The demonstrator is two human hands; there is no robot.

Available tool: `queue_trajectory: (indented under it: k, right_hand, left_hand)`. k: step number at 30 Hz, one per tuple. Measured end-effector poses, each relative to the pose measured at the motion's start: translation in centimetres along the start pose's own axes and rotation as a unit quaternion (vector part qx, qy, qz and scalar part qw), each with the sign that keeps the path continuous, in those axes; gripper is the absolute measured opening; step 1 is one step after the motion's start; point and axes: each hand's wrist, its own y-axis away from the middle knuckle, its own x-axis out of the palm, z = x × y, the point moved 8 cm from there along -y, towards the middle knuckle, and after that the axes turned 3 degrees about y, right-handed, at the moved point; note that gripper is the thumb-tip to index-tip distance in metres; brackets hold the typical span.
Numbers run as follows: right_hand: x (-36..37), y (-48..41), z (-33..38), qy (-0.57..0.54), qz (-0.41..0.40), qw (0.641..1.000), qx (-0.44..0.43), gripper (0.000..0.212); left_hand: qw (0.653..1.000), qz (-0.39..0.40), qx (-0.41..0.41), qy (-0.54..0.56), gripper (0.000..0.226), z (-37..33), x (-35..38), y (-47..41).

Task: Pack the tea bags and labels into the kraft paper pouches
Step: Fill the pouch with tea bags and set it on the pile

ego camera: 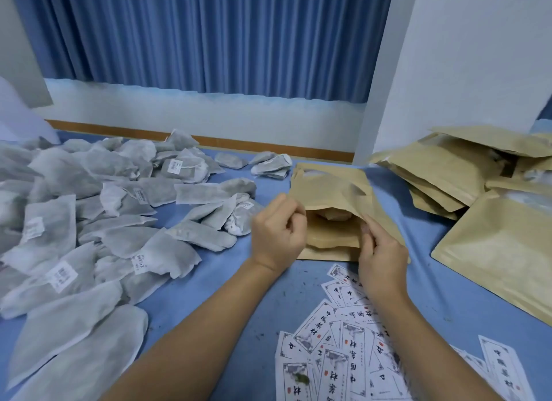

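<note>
Head view. Nearest the person, just under the right wrist, printed labels (343, 350) are fanned loosely on the blue-covered bench (209, 296). They are thin, flat white slips with dark characters inside a ruled border.

Right hand (383, 261): thumb and fingers are pinched on the upper lip of a kraft pouch (325, 188), and the mouth is pulled open by that grip.

Left hand (277, 230): the fingers are curled at the left edge of the mouth. Whether the lower lip is gripped or nothing is held cannot be told.

Between the hands a pale rounded shape is glimpsed inside the pouch. It is possibly a tea bag; this is not confirmed.

Step judged: one pouch is being filled, with its mouth held open. For the next move the mouth would need to be held wide by the right hand while a label or sachet is fetched by the left.

Materials:
- The kraft pouch is matte tan paper, creased, and stiff enough to stand open.
- Left of the left hand, tea bags (89, 221) are heaped. They are limp, wrinkled grey-white mesh sachets, and some carry small white stickers.
- Right of the right hand, a flat pouch (501, 251) is laid.
- Beyond that, a slumped pouch stack (442, 167) is noted.
- Farthest off, a pleated blue curtain (209, 36) is hung.
</note>
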Motion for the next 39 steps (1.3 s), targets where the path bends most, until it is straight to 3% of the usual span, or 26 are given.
queue_trajectory:
  k: [2, 4, 7, 9, 11, 13, 17, 20, 22, 25, 29, 35, 37, 39]
  right_hand:
    - [0.1, 0.0, -0.2, -0.003, -0.001, 1.0, 0.005, 0.033]
    - [0.3, 0.1, 0.0, -0.006, 0.008, 1.0, -0.003, 0.037]
    - [0.2, 0.1, -0.2, -0.009, 0.006, 1.0, -0.005, 0.038]
    - [-0.1, -0.1, -0.5, -0.01, -0.003, 1.0, 0.005, 0.037]
    - [-0.2, -0.1, -0.5, -0.007, -0.007, 1.0, 0.004, 0.036]
    - [-0.2, 0.0, -0.4, -0.004, -0.008, 1.0, 0.001, 0.036]
    - [-0.1, 0.0, -0.4, -0.007, -0.004, 1.0, 0.004, 0.037]
    - [-0.1, 0.1, -0.4, -0.009, -0.002, 1.0, 0.01, 0.036]
    - [-0.2, 0.1, -0.4, -0.011, -0.002, 1.0, 0.015, 0.036]
    - [-0.2, 0.1, -0.3, -0.018, -0.012, 1.0, 0.009, 0.038]
    - [-0.3, -0.2, -1.1, -0.018, -0.019, 0.999, 0.037, 0.029]
    - [-0.8, -0.2, -2.7, -0.07, -0.051, 0.988, 0.128, 0.025]
    - [-0.9, -0.4, -3.2, -0.068, -0.06, 0.987, 0.134, 0.024]
    - [-0.9, -0.4, -3.0, -0.078, -0.059, 0.988, 0.121, 0.026]
  left_hand:
    - [0.995, 0.014, -0.04, -0.091, 0.017, 1.9, -0.8, 0.0]
    - [0.97, 0.094, -0.108, -0.197, 0.014, 4.8, -0.3, 0.7]
    - [0.886, 0.214, -0.25, -0.326, 0.046, 9.2, 0.6, 2.8]
    - [0.856, 0.238, -0.295, -0.352, 0.059, 10.4, 0.5, 3.6]
    - [0.858, 0.238, -0.292, -0.349, 0.053, 10.6, 0.4, 3.5]
    - [0.892, 0.207, -0.277, -0.292, 0.047, 10.2, 0.3, 3.2]
    - [0.937, 0.041, -0.327, -0.114, 0.038, 8.8, -1.1, 2.9]
    - [0.969, -0.076, -0.235, -0.022, 0.033, 5.5, -2.3, 1.5]
    - [0.985, -0.08, -0.149, 0.016, 0.034, 3.2, -2.2, 0.9]
    - [0.999, 0.021, -0.003, 0.028, 0.031, -0.5, 0.1, 1.4]
    - [0.975, 0.167, 0.143, 0.017, 0.025, -5.0, 3.4, 3.1]
    - [0.936, 0.293, 0.195, -0.018, 0.019, -6.5, 5.8, 5.2]
    - [0.928, 0.325, 0.172, -0.05, 0.019, -5.6, 6.4, 5.4]
    - [0.928, 0.35, 0.082, -0.1, 0.019, -3.5, 7.2, 5.2]
